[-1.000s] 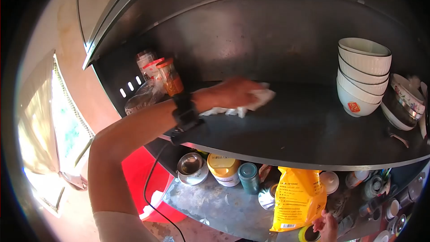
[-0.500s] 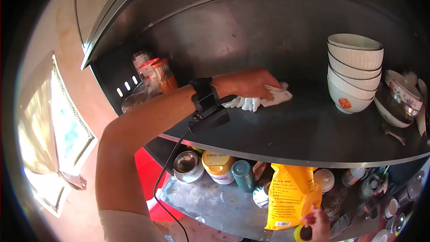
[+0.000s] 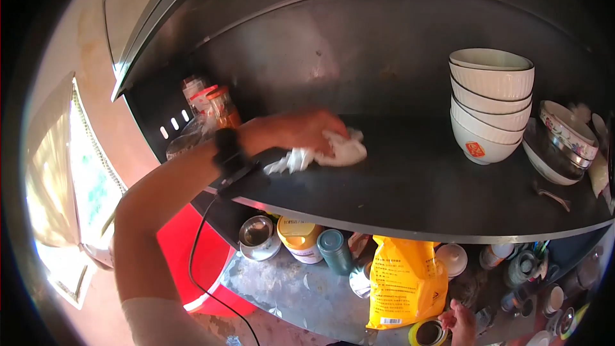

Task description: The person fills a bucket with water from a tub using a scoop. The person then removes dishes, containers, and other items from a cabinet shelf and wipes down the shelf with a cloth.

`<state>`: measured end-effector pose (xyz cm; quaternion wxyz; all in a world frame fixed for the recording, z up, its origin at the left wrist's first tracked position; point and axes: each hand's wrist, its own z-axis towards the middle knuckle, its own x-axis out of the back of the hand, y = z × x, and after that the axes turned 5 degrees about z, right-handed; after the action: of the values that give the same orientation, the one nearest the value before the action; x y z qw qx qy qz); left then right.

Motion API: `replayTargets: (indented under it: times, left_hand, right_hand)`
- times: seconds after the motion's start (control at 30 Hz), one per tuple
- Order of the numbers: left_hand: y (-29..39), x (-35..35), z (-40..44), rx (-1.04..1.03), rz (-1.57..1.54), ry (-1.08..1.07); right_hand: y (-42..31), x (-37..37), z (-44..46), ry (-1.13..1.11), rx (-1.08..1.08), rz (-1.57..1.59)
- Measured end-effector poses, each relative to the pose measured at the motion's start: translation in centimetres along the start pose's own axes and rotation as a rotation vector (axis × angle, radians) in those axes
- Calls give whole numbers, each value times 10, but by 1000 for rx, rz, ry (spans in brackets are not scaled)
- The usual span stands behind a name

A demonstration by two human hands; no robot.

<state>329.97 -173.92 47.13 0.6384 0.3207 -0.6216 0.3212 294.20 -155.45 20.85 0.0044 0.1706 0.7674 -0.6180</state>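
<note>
My left hand is closed on a crumpled white cloth, pressed against the dark shelf. Part of the cloth trails out on the wrist side. A black strap and device with a cable sit on the left wrist. Low in the view, my right hand is partly visible, its fingers loosely bent and apart, holding nothing I can see. It is close to a yellow bag and a round yellow-rimmed container on the lower surface.
Stacked white bowls stand on the shelf's right side, beside more dishes. Jars occupy its left end. Below are a metal bowl, a yellow-lidded tub, a teal canister and a red bucket.
My left hand has slid the cloth leftward and slightly toward me along the shelf. The view has shifted a little. My right hand remains low beside the yellow bag.
</note>
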Motion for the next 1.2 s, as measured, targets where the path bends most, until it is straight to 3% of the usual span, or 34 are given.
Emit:
replayTargets:
  times: [0.07,0.13,0.17,0.23,0.3,0.33,0.4,0.43,0.47,0.53,0.6,0.7,0.77,0.8,0.87,0.97,1.03,1.1,1.2]
  left_hand:
    - [-26,-2,15,17,42,37]
    - [-29,2,21,159,168,-75]
    - [-15,5,16,161,176,-69]
    - [10,0,7,-120,114,37]
    - [10,-6,6,-149,41,57]
    - [8,-8,2,-176,-24,84]
    - [-14,-3,-10,-45,-100,15]
    - [-16,7,-20,53,-40,26]
    - [-18,16,-30,149,26,38]
    - [-12,38,-69,605,-162,292]
    - [-96,42,-117,374,-124,488]
    - [-83,38,-174,685,75,464]
    - [-86,18,-198,778,12,384]
    - [-141,-10,-224,632,-92,394]
    - [-127,-39,-211,846,83,386]
    - [-78,-47,-165,846,346,471]
    - [-47,-34,-127,795,165,269]
    - [-24,-38,-89,576,98,388]
    - [11,-39,-29,304,60,329]
  right_hand:
    - [1,0,-1,-28,125,-42]
    - [2,9,1,-115,-75,65]
    - [1,8,-2,-86,-50,41]
    - [-1,11,1,-57,-100,14]
    - [0,12,3,-25,-165,-34]
    - [4,8,8,-63,21,-160]
    - [9,-3,15,-167,394,-397]
    - [-6,-9,12,-201,-117,9]
    - [-1,-8,19,-226,-106,6]
    - [20,6,28,-251,-158,-121]
    - [14,7,26,-250,-186,-122]
    - [3,3,23,-118,-180,-93]
    - [4,3,25,-139,-210,-113]
    - [4,4,25,-152,-233,-131]
    - [1,2,25,-181,-203,-165]
    - [2,2,26,-186,-175,-177]
    - [3,4,25,-168,-184,-162]
    - [1,4,23,-177,-165,-156]
    - [7,5,23,-178,-172,-92]
